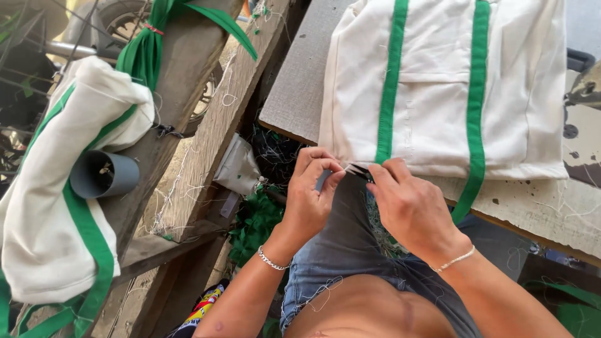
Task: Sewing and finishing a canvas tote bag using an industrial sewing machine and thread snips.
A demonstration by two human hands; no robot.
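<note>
both hands pinch at the hem of the cream bag point(438, 94): left hand point(310, 197) clenched on a small snipper point(358, 170), right hand point(407, 203) grasping the edge beside it. thread-trimming appears underway; next cut needs the strand held taut.

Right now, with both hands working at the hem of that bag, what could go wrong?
The left hand and right hand pinch a small dark tool at the bag hem; its tip sits close to the fingers and could nick them. It could also cut the cloth or green strap instead of loose thread.
</note>
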